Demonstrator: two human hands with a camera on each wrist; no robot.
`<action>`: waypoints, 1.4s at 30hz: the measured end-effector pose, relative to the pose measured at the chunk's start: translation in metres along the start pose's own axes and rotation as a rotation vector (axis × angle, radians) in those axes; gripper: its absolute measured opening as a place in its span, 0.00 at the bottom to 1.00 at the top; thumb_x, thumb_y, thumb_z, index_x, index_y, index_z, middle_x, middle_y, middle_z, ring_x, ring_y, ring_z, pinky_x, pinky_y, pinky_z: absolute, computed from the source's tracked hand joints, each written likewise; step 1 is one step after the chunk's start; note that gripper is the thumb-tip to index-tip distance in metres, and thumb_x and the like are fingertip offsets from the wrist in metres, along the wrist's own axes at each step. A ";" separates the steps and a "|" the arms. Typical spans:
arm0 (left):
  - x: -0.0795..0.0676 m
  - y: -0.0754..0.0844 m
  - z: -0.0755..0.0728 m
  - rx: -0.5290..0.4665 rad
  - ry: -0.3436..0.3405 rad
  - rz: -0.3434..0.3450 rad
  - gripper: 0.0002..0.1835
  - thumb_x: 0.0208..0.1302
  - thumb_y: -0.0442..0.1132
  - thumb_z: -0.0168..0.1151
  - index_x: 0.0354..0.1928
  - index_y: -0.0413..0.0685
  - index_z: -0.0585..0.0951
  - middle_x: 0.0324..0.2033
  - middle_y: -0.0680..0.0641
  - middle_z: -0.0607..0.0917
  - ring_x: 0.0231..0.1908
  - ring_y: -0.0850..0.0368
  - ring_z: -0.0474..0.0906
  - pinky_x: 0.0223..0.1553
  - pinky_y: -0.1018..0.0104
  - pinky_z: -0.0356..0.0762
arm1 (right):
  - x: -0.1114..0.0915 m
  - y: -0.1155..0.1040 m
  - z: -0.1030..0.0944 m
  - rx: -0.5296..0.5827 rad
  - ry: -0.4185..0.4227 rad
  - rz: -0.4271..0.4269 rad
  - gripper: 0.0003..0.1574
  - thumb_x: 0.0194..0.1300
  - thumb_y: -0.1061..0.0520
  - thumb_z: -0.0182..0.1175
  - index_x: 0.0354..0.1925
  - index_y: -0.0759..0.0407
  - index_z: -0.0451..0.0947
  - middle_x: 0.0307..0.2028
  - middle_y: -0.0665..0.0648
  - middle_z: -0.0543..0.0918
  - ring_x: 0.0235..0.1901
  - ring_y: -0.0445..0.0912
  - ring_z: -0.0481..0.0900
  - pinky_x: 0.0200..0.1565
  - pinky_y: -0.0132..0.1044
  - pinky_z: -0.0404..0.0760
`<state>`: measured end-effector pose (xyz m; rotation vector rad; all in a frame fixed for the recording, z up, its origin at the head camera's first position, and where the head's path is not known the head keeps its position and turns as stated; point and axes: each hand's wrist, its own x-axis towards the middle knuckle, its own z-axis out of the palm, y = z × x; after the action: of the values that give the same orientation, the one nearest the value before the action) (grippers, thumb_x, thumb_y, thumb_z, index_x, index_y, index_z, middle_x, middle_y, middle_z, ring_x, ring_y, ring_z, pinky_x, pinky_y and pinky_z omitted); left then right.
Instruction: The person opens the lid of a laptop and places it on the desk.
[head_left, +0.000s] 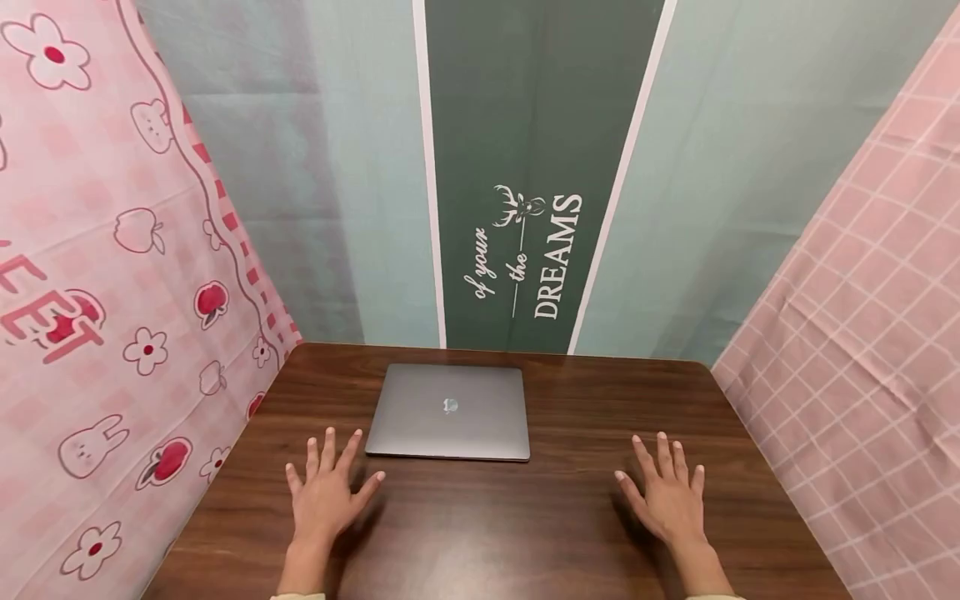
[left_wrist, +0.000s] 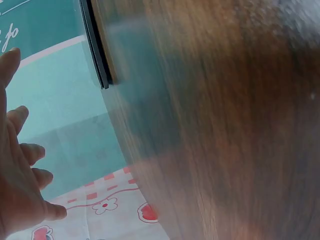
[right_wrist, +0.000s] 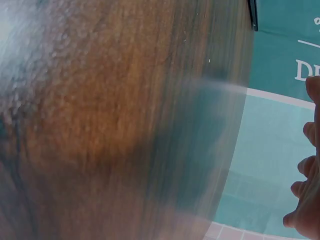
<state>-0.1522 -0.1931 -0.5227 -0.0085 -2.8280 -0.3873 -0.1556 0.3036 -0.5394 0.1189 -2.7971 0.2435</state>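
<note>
A: How are the fingers?

B: Fanned wide on both the left hand (head_left: 326,500) and the right hand (head_left: 671,500), thumbs inward, holding nothing. The wrist views show a gap beneath, so I'd judge they hover over the dark brown, wood-grained table (head_left: 480,542).

A: What's nearest?

B: A flat, grey, rectangular laptop (head_left: 450,433) with a metal-looking lid, closed, lying towards the table's far edge. It's just beside the left fingertips and well apart from the right hand.

A: Why placed so?

B: Probably the spread leaves the lid, with its pale round emblem (head_left: 450,406), uncovered; lying flat should keep the laptop steady.

A: And around it?

B: Pale blue-green cloth with a dark green lettered panel (head_left: 540,100) beyond the far edge, pink fruit-and-flower cloth (head_left: 172,267) left, pink white-gridded cloth (head_left: 862,317) right. They'd likely limit reaching outward, but none comes between hands and laptop.
</note>
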 end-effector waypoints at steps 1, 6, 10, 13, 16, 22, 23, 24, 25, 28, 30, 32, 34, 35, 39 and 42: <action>0.000 0.000 0.000 0.000 -0.007 -0.002 0.42 0.46 0.72 0.43 0.63 0.64 0.56 0.63 0.39 0.51 0.61 0.39 0.36 0.48 0.40 0.17 | 0.000 0.000 -0.001 -0.001 -0.006 0.000 0.42 0.57 0.34 0.44 0.65 0.49 0.49 0.64 0.64 0.42 0.62 0.54 0.27 0.50 0.61 0.24; 0.002 -0.001 -0.002 -0.039 -0.043 -0.013 0.42 0.46 0.70 0.47 0.64 0.63 0.54 0.62 0.36 0.51 0.60 0.36 0.41 0.47 0.34 0.25 | 0.004 -0.004 -0.002 0.028 -0.037 0.011 0.41 0.58 0.33 0.43 0.64 0.50 0.51 0.63 0.65 0.44 0.61 0.58 0.33 0.50 0.63 0.29; 0.002 -0.002 -0.003 -0.082 -0.016 -0.019 0.42 0.46 0.67 0.53 0.62 0.56 0.59 0.58 0.32 0.58 0.56 0.34 0.52 0.46 0.32 0.43 | 0.005 -0.013 0.000 0.078 -0.039 0.031 0.43 0.56 0.33 0.46 0.63 0.53 0.54 0.61 0.69 0.50 0.57 0.65 0.50 0.47 0.65 0.48; 0.002 -0.003 -0.003 -0.104 0.025 -0.020 0.40 0.45 0.63 0.57 0.58 0.49 0.64 0.53 0.32 0.65 0.51 0.34 0.61 0.43 0.35 0.54 | 0.006 -0.020 0.003 0.107 -0.052 0.040 0.44 0.54 0.33 0.48 0.62 0.55 0.54 0.59 0.71 0.54 0.51 0.68 0.58 0.41 0.64 0.57; 0.003 -0.003 -0.002 -0.123 0.039 -0.021 0.36 0.46 0.58 0.60 0.54 0.44 0.69 0.47 0.33 0.71 0.45 0.36 0.68 0.38 0.39 0.61 | 0.007 -0.027 0.005 0.138 -0.069 0.051 0.45 0.54 0.34 0.50 0.62 0.56 0.55 0.57 0.71 0.57 0.48 0.68 0.61 0.38 0.63 0.61; 0.002 -0.002 0.000 -0.190 0.007 -0.065 0.30 0.48 0.52 0.61 0.51 0.42 0.72 0.44 0.36 0.74 0.41 0.36 0.71 0.36 0.43 0.65 | 0.006 -0.038 0.011 0.232 -0.063 0.066 0.43 0.53 0.38 0.55 0.60 0.57 0.57 0.54 0.71 0.61 0.47 0.68 0.63 0.38 0.62 0.63; 0.002 -0.002 0.000 -0.203 0.006 -0.072 0.30 0.48 0.52 0.61 0.51 0.42 0.72 0.44 0.36 0.74 0.41 0.36 0.71 0.36 0.43 0.66 | 0.007 -0.040 0.012 0.254 -0.055 0.065 0.42 0.53 0.39 0.55 0.60 0.57 0.57 0.54 0.71 0.61 0.47 0.68 0.63 0.37 0.62 0.63; 0.002 -0.001 0.001 -0.216 0.007 -0.077 0.30 0.48 0.52 0.61 0.51 0.42 0.72 0.44 0.36 0.74 0.41 0.36 0.71 0.36 0.43 0.66 | 0.007 -0.042 0.013 0.276 -0.052 0.066 0.42 0.53 0.39 0.55 0.60 0.58 0.57 0.54 0.71 0.61 0.47 0.68 0.64 0.38 0.62 0.64; 0.002 -0.001 0.001 -0.229 0.008 -0.082 0.30 0.47 0.51 0.62 0.51 0.41 0.72 0.44 0.36 0.74 0.41 0.35 0.71 0.36 0.43 0.66 | 0.007 -0.044 0.014 0.300 -0.050 0.067 0.42 0.53 0.39 0.56 0.60 0.58 0.57 0.54 0.70 0.62 0.47 0.67 0.64 0.38 0.61 0.64; 0.004 0.001 0.005 -0.267 -0.019 -0.096 0.30 0.48 0.52 0.62 0.51 0.41 0.72 0.45 0.35 0.74 0.41 0.35 0.71 0.37 0.44 0.66 | 0.007 -0.051 0.018 0.386 -0.065 0.078 0.43 0.52 0.39 0.56 0.60 0.58 0.57 0.55 0.69 0.61 0.49 0.65 0.63 0.40 0.60 0.64; 0.005 0.003 0.007 -0.295 -0.046 -0.105 0.31 0.48 0.52 0.62 0.52 0.41 0.71 0.46 0.35 0.73 0.43 0.36 0.70 0.38 0.44 0.66 | 0.007 -0.056 0.020 0.437 -0.080 0.093 0.44 0.52 0.38 0.55 0.61 0.58 0.57 0.55 0.67 0.61 0.50 0.64 0.63 0.42 0.59 0.64; 0.006 0.004 0.010 -0.323 -0.073 -0.115 0.32 0.48 0.53 0.61 0.53 0.42 0.71 0.47 0.35 0.72 0.44 0.36 0.69 0.40 0.45 0.65 | 0.008 -0.061 0.022 0.474 -0.079 0.109 0.44 0.52 0.39 0.56 0.61 0.58 0.57 0.55 0.67 0.61 0.51 0.63 0.62 0.45 0.58 0.63; 0.006 0.005 0.012 -0.346 -0.083 -0.121 0.33 0.48 0.54 0.61 0.53 0.42 0.70 0.47 0.35 0.72 0.46 0.37 0.68 0.42 0.45 0.64 | 0.010 -0.066 0.024 0.504 -0.062 0.117 0.44 0.51 0.40 0.58 0.60 0.58 0.57 0.55 0.67 0.62 0.51 0.62 0.63 0.46 0.57 0.62; 0.007 0.006 0.013 -0.354 -0.084 -0.126 0.33 0.47 0.54 0.61 0.54 0.43 0.70 0.48 0.35 0.72 0.46 0.37 0.68 0.42 0.45 0.64 | 0.011 -0.068 0.026 0.521 -0.050 0.117 0.44 0.51 0.41 0.59 0.60 0.59 0.58 0.54 0.67 0.63 0.51 0.62 0.63 0.46 0.57 0.62; 0.005 0.008 0.016 -0.392 -0.073 -0.139 0.34 0.46 0.53 0.63 0.55 0.43 0.69 0.50 0.36 0.71 0.49 0.38 0.66 0.44 0.45 0.63 | 0.016 -0.076 0.033 0.582 -0.029 0.109 0.44 0.49 0.44 0.62 0.60 0.60 0.58 0.53 0.68 0.65 0.50 0.60 0.65 0.46 0.54 0.64; 0.006 0.011 0.019 -0.435 -0.052 -0.136 0.35 0.45 0.51 0.65 0.56 0.43 0.68 0.51 0.36 0.70 0.50 0.39 0.64 0.46 0.46 0.62 | 0.020 -0.084 0.036 0.644 -0.038 0.131 0.46 0.47 0.45 0.63 0.60 0.59 0.58 0.53 0.68 0.66 0.50 0.59 0.66 0.46 0.54 0.64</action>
<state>-0.1624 -0.1780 -0.5353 0.0846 -2.7410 -1.0374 -0.1765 0.2136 -0.5538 0.0886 -2.6542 1.1725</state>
